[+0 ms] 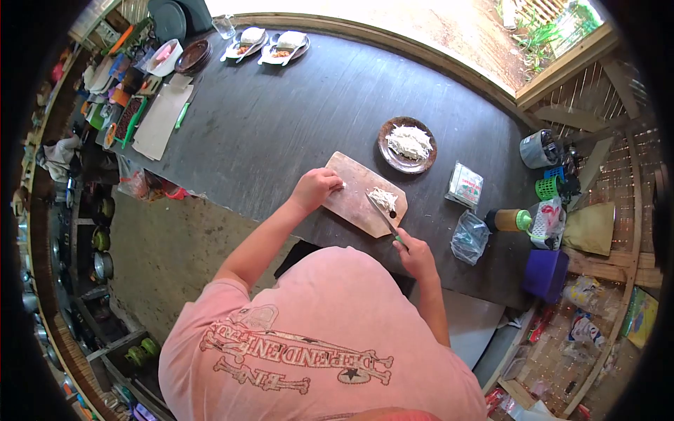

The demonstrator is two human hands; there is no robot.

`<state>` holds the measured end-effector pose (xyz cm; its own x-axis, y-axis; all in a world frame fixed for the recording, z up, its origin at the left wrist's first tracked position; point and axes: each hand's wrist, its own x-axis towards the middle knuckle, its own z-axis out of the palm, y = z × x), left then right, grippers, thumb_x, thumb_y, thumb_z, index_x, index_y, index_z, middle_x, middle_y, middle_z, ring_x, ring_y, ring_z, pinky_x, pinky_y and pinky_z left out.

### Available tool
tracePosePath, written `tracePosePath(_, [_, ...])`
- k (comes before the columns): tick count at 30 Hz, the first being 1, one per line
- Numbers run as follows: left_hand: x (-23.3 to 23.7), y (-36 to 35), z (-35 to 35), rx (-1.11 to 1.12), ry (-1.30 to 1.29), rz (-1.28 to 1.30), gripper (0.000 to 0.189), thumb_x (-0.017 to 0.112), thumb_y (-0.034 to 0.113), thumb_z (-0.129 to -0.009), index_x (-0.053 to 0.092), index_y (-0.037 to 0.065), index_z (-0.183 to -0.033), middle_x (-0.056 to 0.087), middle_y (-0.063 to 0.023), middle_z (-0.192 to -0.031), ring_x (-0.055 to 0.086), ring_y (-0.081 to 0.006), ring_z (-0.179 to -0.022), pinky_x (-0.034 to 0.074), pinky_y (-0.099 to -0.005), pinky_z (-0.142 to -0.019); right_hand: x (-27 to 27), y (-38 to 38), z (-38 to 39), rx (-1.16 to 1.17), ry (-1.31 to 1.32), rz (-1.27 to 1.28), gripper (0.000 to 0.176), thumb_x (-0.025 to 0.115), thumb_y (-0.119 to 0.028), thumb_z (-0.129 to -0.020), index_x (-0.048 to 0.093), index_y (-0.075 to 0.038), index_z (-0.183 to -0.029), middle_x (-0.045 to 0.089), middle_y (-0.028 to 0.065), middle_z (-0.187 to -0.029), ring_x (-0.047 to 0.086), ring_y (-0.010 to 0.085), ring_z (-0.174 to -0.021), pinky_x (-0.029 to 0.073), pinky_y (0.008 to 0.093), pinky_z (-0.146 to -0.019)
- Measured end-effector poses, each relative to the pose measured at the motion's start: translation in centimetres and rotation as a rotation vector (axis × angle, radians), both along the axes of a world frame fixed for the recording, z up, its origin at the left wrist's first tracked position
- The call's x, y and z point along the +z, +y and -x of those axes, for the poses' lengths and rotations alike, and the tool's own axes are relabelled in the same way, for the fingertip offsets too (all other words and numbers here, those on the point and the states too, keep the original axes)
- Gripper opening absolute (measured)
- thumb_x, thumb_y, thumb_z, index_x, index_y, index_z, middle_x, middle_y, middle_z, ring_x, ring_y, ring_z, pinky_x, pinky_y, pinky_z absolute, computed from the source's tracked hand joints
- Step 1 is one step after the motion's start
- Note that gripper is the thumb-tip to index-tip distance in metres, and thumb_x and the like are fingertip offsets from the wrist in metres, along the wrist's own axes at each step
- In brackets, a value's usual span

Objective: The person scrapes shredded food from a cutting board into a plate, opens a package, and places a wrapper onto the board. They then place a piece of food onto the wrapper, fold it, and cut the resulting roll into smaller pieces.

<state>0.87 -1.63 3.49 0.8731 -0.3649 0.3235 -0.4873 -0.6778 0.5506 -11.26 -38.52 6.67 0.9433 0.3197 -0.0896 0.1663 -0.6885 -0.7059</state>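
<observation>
A wooden cutting board (351, 177) lies slantwise on the dark table in front of me. My right hand (419, 259) is wrapped round the handle of a kitchen knife (381, 212), its blade over the board beside a small pile of white shreds (383, 198). A small dark spot shows by the blade. At the board's left edge, the fingers of my left hand (317, 189) are pressed together; a bit of white shows at the fingertips, too small to name. Beyond the board, a brown plate (385, 156) holds a larger heap of white shreds (409, 142).
To the right are a white box (466, 185), a clear plastic bag (470, 237), a jar with a green lid (508, 220) and a purple container (545, 275). Two small dishes of food (284, 48) stand at the far edge. Cardboard (160, 123) and a green-handled knife (182, 116) lie left.
</observation>
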Motion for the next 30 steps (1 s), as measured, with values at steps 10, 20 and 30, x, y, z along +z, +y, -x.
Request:
tracePosePath(10, [-0.6, 0.9, -4.8, -0.256, -0.016, 0.001, 0.009, 0.077, 0.011, -0.093, 0.084, 0.010, -0.099, 0.081, -0.0058, -0.107, 0.076, -0.0305, -0.103, 0.061, -0.0436, -0.091, 1.8, 5.5, 3.8, -0.305, 0.094, -0.079, 0.044, 0.079, -0.025, -0.104, 0.072, -0.011, -0.145, 0.079, 0.0248, -0.104, 0.078, 0.0431, -0.095, 0.060, 0.0472, -0.083])
tracePosePath(20, [0.2, 1.0, -8.1, -0.482, 0.042, -0.151, 0.012, 0.077, 0.005, -0.088, 0.082, 0.009, -0.098, 0.077, -0.0077, -0.101, 0.074, -0.0333, -0.105, 0.060, -0.0445, -0.094, 2.2, 11.2, 9.5, -0.501, 0.052, -0.012, 0.044, 0.078, -0.024, -0.104, 0.072, -0.011, -0.146, 0.079, 0.0246, -0.106, 0.078, 0.0433, -0.097, 0.060, 0.0478, -0.085])
tracePosePath(30, [-1.2, 0.5, -8.8, -0.843, 0.044, -0.096, 0.025, 0.077, 0.005, -0.084, 0.083, 0.012, -0.108, 0.077, -0.0080, -0.117, 0.074, -0.0323, -0.115, 0.062, -0.0436, -0.099, 1.1, 15.4, 10.1, -0.670, 0.114, -0.046, 0.044, 0.072, -0.024, -0.108, 0.068, -0.010, -0.149, 0.078, 0.0280, -0.110, 0.076, 0.0485, -0.102, 0.059, 0.0514, -0.089])
